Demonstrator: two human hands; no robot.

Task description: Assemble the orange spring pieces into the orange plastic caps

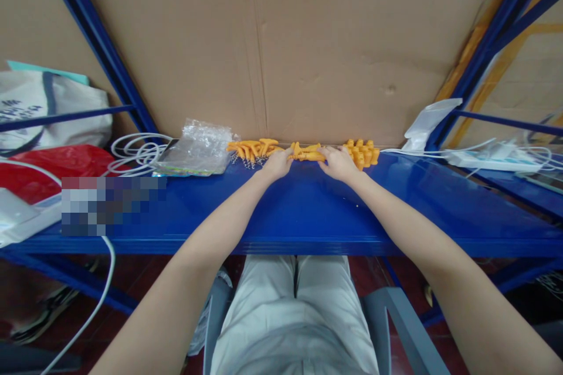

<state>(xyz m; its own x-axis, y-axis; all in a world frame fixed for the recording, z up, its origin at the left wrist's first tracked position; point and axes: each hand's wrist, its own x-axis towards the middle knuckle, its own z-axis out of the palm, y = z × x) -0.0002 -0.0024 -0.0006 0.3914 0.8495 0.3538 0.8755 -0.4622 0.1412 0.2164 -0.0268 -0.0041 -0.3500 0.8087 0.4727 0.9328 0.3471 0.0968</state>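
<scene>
At the back of the blue table, my left hand (278,165) and my right hand (339,163) are a short way apart. Between them lies a small group of long orange pieces (309,153), which look like plastic. My left fingers are closed at the group's left end, and my right fingers are closed at its right end. Beside my left hand is a pile of orange pieces with small metal chains (250,151), like keychains. Just past my right hand, several knobbly orange pieces (361,153) stand close together. My fingers partly hide what they grip.
Cardboard (316,47) rises behind the table (308,205). Clear plastic bags (197,152) and coiled white cable (138,152) lie to the left, near a red bag (65,167). Right of the blue post is a power strip (495,159). Chair armrests (398,304) flank my legs.
</scene>
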